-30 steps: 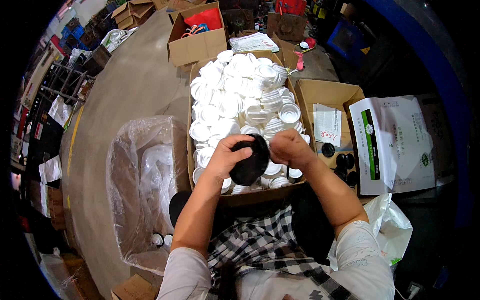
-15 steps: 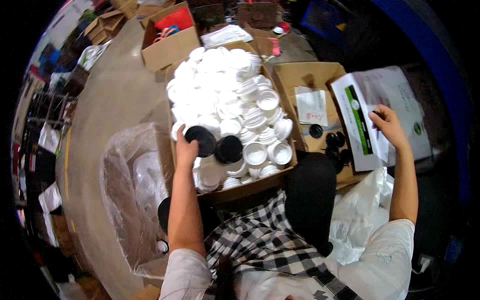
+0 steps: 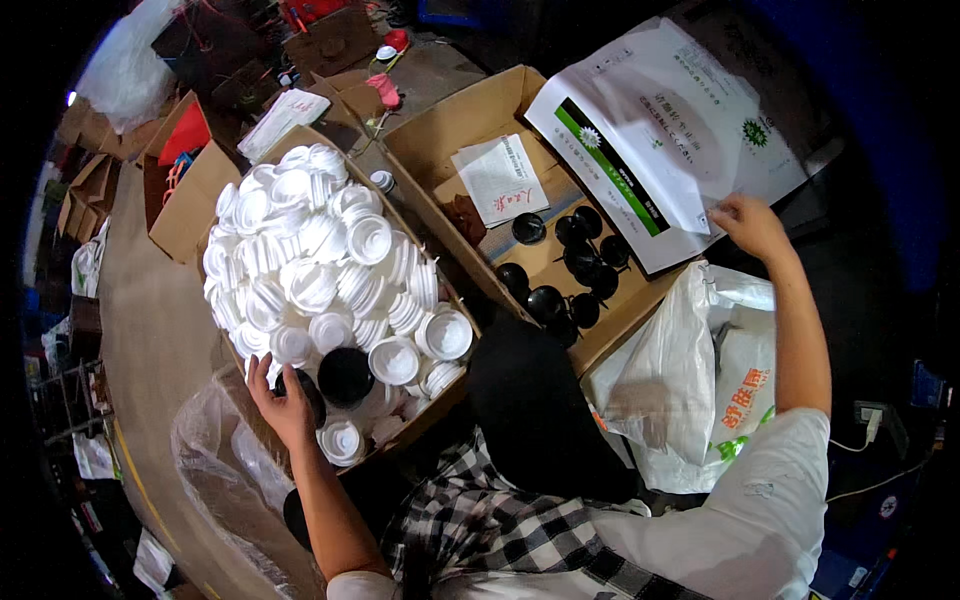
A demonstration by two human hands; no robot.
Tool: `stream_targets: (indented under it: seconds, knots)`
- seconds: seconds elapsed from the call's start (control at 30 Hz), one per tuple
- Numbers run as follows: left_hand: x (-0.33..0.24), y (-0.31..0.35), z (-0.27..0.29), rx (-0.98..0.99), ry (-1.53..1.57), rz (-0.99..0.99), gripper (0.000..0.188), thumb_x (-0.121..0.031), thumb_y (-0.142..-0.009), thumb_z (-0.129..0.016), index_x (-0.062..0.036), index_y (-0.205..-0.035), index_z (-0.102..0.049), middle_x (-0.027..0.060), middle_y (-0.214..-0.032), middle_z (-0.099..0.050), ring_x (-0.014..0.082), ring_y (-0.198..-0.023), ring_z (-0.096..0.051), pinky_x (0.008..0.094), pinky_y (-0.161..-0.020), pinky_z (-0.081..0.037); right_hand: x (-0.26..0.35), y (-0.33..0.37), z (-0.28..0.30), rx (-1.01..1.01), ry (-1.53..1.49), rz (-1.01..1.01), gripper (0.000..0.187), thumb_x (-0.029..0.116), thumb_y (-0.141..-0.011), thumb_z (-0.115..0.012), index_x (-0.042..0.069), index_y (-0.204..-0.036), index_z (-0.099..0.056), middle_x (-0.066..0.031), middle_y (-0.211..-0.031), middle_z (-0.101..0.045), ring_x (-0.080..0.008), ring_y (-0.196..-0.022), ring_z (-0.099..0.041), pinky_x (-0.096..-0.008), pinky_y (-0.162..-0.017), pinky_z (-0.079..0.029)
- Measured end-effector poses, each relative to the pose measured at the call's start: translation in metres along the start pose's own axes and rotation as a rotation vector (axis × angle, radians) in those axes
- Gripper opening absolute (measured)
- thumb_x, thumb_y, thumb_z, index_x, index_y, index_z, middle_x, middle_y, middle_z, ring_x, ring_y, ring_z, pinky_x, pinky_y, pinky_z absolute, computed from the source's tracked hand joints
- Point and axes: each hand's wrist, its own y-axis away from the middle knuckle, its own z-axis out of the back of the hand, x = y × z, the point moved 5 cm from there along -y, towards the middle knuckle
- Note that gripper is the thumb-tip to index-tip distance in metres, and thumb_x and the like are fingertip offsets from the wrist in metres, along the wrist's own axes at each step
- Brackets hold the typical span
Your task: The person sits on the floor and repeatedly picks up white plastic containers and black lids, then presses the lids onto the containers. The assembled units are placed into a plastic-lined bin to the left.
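My left hand (image 3: 283, 408) is at the near left of a box heaped with white plastic caps (image 3: 300, 280). Its fingers are apart over the caps, and the thumb lies against a round black lid (image 3: 308, 398), partly hidden by the hand. A second black lid (image 3: 345, 377) rests just right of it. My right hand (image 3: 752, 226) is at the lower edge of a white printed sheet (image 3: 665, 130) with a green and black band. Its fingers are curled together there; whether they grip the sheet or some small thing is hidden.
Right of the caps, an open cardboard box (image 3: 435, 130) holds several black round pieces with thin stems (image 3: 578, 255) and a folded paper (image 3: 505, 180). A white plastic bag (image 3: 680, 390) stands by my right arm. Clear plastic wrap (image 3: 215, 440) lies at left.
My view has turned right, so the boxes sit further left. My right hand has shifted from over the white sheet to its lower edge. My left hand remains by the black lid.
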Motion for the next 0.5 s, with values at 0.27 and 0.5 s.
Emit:
stream_targets:
  seconds: [0.27, 0.5]
  knots:
    - [-0.038, -0.003, -0.013, 0.001, -0.114, -0.230, 0.026, -0.003, -0.085, -0.052, 0.0013, -0.111, -0.051, 0.0163, -0.128, -0.042, 0.0291, -0.118, -0.041, 0.0376, -0.097, -0.033, 0.073, -0.166, -0.211, 0.409, -0.329, -0.203, 0.043, 0.040, -0.080, -0.057, -0.002, -0.085, -0.063, -0.0162, -0.079, -0.062, -0.0269, -0.075, -0.060, -0.0369, -0.069, -0.047]
    - [-0.017, 0.002, -0.024, -0.024, 0.032, -0.157, 0.022, -0.006, -0.089, -0.047, 0.0033, -0.108, -0.051, 0.0210, -0.128, -0.038, 0.0310, -0.119, -0.040, 0.0405, -0.098, -0.033, -0.071, -0.130, -0.447, 0.451, -0.168, -0.770, 0.085, 0.067, -0.075, -0.045, -0.006, -0.118, -0.050, -0.0282, -0.123, -0.045, -0.0385, -0.115, -0.044, -0.0399, -0.098, -0.034]
